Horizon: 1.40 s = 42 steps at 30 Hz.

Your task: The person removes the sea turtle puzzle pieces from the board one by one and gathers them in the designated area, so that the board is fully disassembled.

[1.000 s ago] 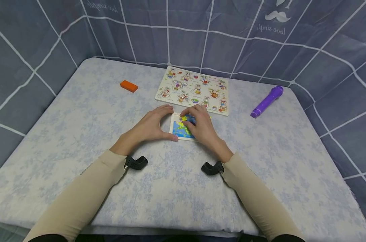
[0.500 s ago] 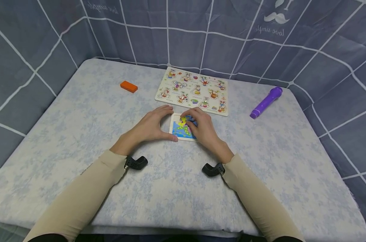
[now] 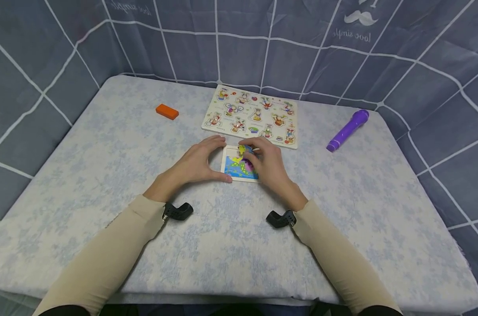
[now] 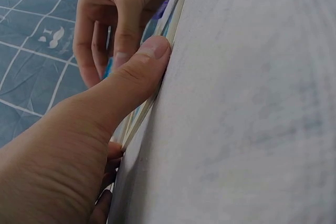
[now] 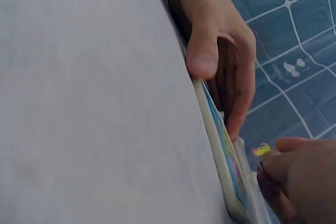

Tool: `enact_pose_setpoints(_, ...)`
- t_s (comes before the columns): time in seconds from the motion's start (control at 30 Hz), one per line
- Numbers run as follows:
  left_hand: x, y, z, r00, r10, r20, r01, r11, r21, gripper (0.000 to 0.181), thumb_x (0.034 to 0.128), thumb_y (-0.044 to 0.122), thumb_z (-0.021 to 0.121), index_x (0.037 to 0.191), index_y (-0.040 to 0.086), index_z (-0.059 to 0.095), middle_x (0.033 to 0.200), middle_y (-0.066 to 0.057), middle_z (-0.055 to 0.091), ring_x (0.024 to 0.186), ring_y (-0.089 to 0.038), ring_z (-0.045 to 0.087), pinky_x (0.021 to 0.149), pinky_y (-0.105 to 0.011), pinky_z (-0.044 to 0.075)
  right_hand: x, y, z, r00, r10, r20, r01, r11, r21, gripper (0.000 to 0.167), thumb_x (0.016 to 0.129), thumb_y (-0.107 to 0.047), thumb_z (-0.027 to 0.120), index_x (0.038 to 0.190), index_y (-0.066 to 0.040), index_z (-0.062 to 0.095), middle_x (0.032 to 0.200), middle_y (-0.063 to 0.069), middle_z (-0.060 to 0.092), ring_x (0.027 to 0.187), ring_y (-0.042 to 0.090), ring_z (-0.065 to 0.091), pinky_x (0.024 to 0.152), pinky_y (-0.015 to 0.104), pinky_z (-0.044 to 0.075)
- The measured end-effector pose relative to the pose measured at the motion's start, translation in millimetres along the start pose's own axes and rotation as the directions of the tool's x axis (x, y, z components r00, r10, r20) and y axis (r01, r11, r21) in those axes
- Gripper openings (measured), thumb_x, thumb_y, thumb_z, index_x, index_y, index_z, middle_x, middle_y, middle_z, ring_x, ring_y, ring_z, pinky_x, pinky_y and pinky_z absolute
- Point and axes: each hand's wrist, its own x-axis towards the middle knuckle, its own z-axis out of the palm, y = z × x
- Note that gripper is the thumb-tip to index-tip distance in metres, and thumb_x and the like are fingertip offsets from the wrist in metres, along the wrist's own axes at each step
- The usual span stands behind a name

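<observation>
Across a pale, blue-mottled tablecloth [image 3: 223, 245], we see a small picture puzzle [image 3: 244, 180] lying between a person's two hands. The left hand [image 3: 197, 164] grips its left side, thumb at the near edge and fingers toward the far one. The right hand [image 3: 269, 162] pinches a partly hidden, yellow-marked piece [image 5: 261, 150] over the puzzle's far part. Just beyond, we find a larger picture board [image 3: 250, 116], flanked by an orange block [image 3: 167, 111] at left and a purple microphone [image 3: 348, 131] at right.
</observation>
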Motion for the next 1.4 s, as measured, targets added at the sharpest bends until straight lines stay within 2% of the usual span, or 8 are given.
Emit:
enact_pose_setpoints(0.13,-0.2,0.3,1.1,1.0,-0.002,0.009,0.002,1.0,0.001,0.112,0.0702,0.06,0.094,0.158,0.007,0.047,0.171,-0.012,0.033,0.161,-0.03,0.026,0.128,-0.056,0.028,-4.4,4,-13,0.997,0.072,-0.022,-0.071,0.996,0.045,0.038,0.098,-0.006,0.074,0.135,-0.012,0.069,0.123,0.01,0.072,0.11,0.025,0.071,0.093,0.039,0.062)
enact_pose_setpoints(0.33,0.0,0.4,0.2,1.0,-0.007,0.01,0.006,1.0,0.01,0.113,0.0702,0.06,0.093,0.158,0.007,0.046,0.172,-0.012,0.033,0.162,-0.03,0.025,0.129,-0.057,0.026,-14.6,17,-38,0.988,0.137,-0.078,-0.134,0.99,0.038,0.025,0.098,-0.009,0.075,0.123,-0.011,0.075,0.121,0.006,0.075,0.102,0.021,0.073,0.09,0.038,0.062)
enact_pose_setpoints(0.57,-1.8,-0.3,-0.1,1.0,-0.008,0.011,0.008,1.0,0.012,0.113,0.0701,0.06,0.093,0.158,0.007,0.046,0.172,-0.011,0.032,0.162,-0.03,0.025,0.128,-0.057,0.027,-21.3,33,-61,0.963,0.229,-0.141,-0.229,0.973,0.012,0.022,0.1,-0.009,0.073,0.121,-0.011,0.078,0.121,0.007,0.076,0.101,0.022,0.074,0.092,0.036,0.061)
enact_pose_setpoints(0.8,-1.7,1.0,-1.6,1.0,-0.008,0.009,0.008,1.0,-0.006,0.112,0.0707,0.057,0.094,0.158,0.007,0.046,0.172,-0.012,0.032,0.162,-0.031,0.025,0.128,-0.058,0.026,-23.7,47,-71,0.952,0.282,-0.122,-0.29,0.956,-0.05,0.019,0.101,-0.008,0.071,0.118,-0.007,0.079,0.115,0.015,0.078,0.104,0.029,0.075,0.095,0.045,0.061)
enact_pose_setpoints(0.97,-0.7,2.0,-1.3,1.0,-0.005,0.014,0.005,1.0,-0.001,0.111,0.0709,0.058,0.094,0.158,0.008,0.046,0.172,-0.011,0.032,0.161,-0.03,0.025,0.129,-0.058,0.026,-26.8,55,-72,0.952,0.283,-0.114,-0.295,0.951,-0.097,0.017,0.101,-0.007,0.071,0.116,-0.004,0.079,0.111,0.017,0.078,0.101,0.032,0.075,0.092,0.047,0.061)
enact_pose_setpoints(1.13,-1.1,2.4,-1.5,1.0,-0.002,0.011,0.002,1.0,-0.001,0.111,0.0707,0.058,0.094,0.158,0.007,0.047,0.172,-0.011,0.033,0.161,-0.03,0.025,0.128,-0.057,0.027,-28.2,54,-75,0.961,0.26,-0.099,-0.273,0.95,-0.15,0.019,0.096,-0.01,0.078,0.113,-0.003,0.078,0.108,0.017,0.077,0.096,0.033,0.073,0.086,0.046,0.06)
enact_pose_setpoints(1.27,-0.7,2.0,-1.3,1.0,-0.002,0.011,0.002,1.0,-0.001,0.112,0.0706,0.059,0.094,0.158,0.007,0.046,0.172,-0.011,0.033,0.162,-0.029,0.025,0.128,-0.057,0.027,-28.5,50,-78,0.957,0.288,-0.046,-0.292,0.94,-0.175,0.025,0.092,-0.008,0.082,0.116,-0.001,0.077,0.114,0.02,0.073,0.102,0.036,0.071,0.09,0.048,0.06)
enact_pose_setpoints(1.4,0.0,0.6,-1.1,1.0,0.002,0.005,-0.002,1.0,0.0,0.111,0.0711,0.058,0.093,0.158,0.007,0.047,0.171,-0.011,0.033,0.162,-0.029,0.025,0.129,-0.057,0.027,-27.8,49,-79,0.952,0.305,-0.022,-0.304,0.933,-0.191,0.025,0.094,-0.004,0.079,0.119,0.0,0.076,0.116,0.022,0.071,0.104,0.037,0.072,0.092,0.049,0.06)
